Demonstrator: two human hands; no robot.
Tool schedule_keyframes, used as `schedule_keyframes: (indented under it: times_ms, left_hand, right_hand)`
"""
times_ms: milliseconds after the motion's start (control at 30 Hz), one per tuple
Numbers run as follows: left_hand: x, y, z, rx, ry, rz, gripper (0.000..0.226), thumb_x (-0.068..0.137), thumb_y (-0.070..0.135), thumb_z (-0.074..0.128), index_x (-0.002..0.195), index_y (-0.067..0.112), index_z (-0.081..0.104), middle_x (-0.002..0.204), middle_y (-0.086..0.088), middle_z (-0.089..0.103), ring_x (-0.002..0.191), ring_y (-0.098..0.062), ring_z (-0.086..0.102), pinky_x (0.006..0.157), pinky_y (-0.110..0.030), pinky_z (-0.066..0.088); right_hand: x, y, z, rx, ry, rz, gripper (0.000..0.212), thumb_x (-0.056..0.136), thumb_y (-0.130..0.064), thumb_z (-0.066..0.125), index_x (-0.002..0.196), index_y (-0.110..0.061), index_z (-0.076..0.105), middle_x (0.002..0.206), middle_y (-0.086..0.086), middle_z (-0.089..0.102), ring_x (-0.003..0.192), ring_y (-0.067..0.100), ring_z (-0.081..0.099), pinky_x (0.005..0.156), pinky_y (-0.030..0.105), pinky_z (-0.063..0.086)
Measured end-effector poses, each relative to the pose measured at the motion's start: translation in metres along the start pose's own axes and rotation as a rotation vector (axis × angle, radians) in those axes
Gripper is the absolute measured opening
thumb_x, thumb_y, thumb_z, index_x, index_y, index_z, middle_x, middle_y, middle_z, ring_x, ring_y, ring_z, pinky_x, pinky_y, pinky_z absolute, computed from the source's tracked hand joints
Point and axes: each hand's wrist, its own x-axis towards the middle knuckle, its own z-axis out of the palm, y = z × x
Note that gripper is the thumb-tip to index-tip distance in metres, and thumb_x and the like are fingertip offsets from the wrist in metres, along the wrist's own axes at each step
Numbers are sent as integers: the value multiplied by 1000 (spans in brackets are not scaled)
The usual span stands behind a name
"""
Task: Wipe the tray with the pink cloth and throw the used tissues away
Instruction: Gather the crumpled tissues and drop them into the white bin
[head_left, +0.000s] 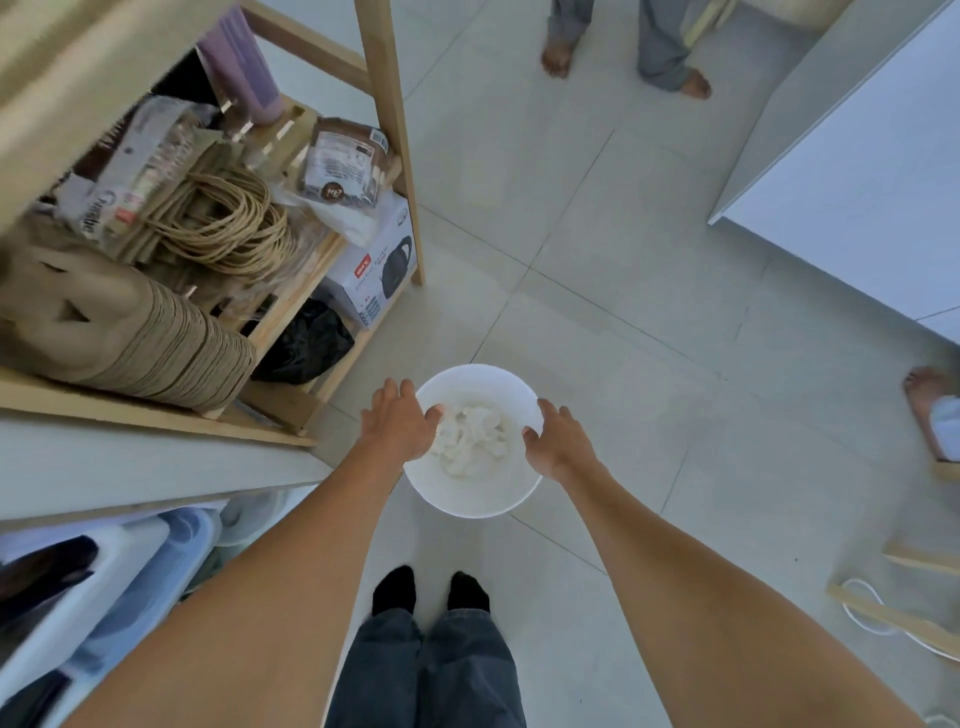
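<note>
A round white bin (470, 501) stands on the tiled floor right in front of my feet. Crumpled white tissues (472, 439) lie inside it. My left hand (400, 423) hovers over the bin's left rim with its fingers spread and the thumb close to the tissues. Over the right rim is my right hand (558, 441), fingers apart and holding nothing. Neither the tray nor the pink cloth is in view.
A wooden shelf unit (387, 104) at the left holds paper bags, a kettle box (374, 270) and a black bag (306, 343). A white cabinet (857, 171) stands at the right. Another person's bare feet (558, 57) are at the top, and a foot (927, 400) is at the right edge.
</note>
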Motion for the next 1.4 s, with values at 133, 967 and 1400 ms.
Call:
schedule_keyframes:
  times_ms: [133, 967, 1400]
  left_hand:
    - [-29, 13, -30, 56, 47, 50, 70, 98, 49, 33, 151, 8, 14, 161, -11, 11, 148, -28, 15, 118, -44, 20]
    - [-290, -29, -232, -11, 453, 2, 72, 98, 48, 32, 151, 5, 10, 161, -12, 8, 150, -27, 6, 122, -45, 10]
    - [-385, -164, -234, -73, 545, -163, 70, 98, 48, 34, 151, 7, 13, 160, -15, 12, 149, -30, 10, 121, -51, 13]
  right_hand:
    - [-25, -19, -37, -72, 45, -94, 58, 98, -32, 41, 150, -17, 19, 153, 11, 29, 139, 30, 32, 110, 42, 34]
    - [-247, -209, -200, -540, 236, -538, 62, 99, -41, 36, 151, -13, 16, 156, 12, 22, 144, 29, 19, 113, 49, 23]
    - [-363, -310, -128, -676, 217, -740, 66, 100, -44, 32, 153, -16, 6, 161, 11, 6, 148, 31, 6, 117, 50, 18]
